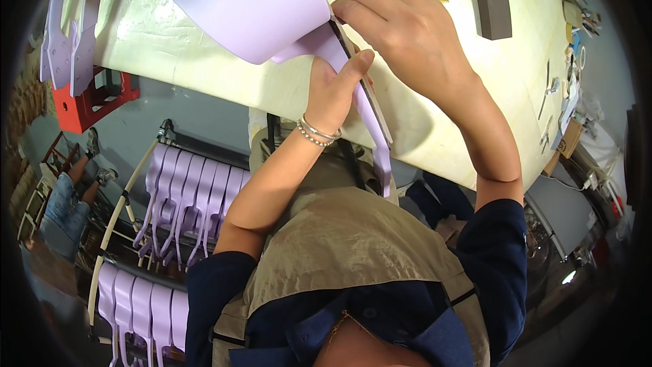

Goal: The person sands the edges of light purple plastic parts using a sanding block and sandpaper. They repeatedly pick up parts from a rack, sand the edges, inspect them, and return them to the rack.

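A large lilac moulded part lies over the near edge of the table, with a broad curved panel point(251, 7) and a narrow leg point(382, 170) reaching toward my body. Along the leg's edge runs a thin grey-brown strip point(377, 119). My left hand point(331, 92), with two bracelets at the wrist, is closed round the leg, its thumb lying across the strip. Fingers curled, my right hand point(418, 34) meets the panel's corner at the strip's upper end. Its fingertips are pressed together, and anything small between them is hidden.
A dark grey-brown block point(494, 12) lies on the pale table point(468, 136). Tools and loose items line its right edge. At left, a red stand point(88, 105) sits under lilac arms. Racks of similar lilac parts point(190, 190) stand below; another person's legs point(64, 204) show beyond.
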A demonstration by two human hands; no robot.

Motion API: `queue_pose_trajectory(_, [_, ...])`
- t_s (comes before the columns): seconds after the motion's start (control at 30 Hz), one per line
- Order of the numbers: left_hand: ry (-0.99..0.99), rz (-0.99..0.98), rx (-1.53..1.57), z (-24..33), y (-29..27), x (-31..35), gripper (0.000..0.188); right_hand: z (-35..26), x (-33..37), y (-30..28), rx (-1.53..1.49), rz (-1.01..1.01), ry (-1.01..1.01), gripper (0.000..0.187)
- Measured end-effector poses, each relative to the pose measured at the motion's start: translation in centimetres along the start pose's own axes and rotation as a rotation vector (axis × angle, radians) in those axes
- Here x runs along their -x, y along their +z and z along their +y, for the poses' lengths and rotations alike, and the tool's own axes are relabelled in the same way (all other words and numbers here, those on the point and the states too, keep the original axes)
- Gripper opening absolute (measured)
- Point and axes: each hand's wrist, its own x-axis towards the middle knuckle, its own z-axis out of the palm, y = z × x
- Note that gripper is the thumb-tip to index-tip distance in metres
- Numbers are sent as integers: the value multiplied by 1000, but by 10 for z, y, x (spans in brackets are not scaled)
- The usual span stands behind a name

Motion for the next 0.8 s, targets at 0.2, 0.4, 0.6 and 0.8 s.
queue_pose_trajectory(0.2, [6,-23,18,1,-1,0,21,0,-1,-1,-29,-9,3,22])
queue_pose_trajectory(0.4, [19,-30,13,-1,-3,-1,20,-3,-1,-3,-12,-38,3,23])
queue_pose_trajectory(0.6, [-10,-28,23,-1,-3,-1,21,-3,-2,-3,-18,-14,18,23])
queue_pose_trajectory(0.8, [-10,-79,-25,0,-9,-2,28,-1,-4,-4,-66,3,15,22])
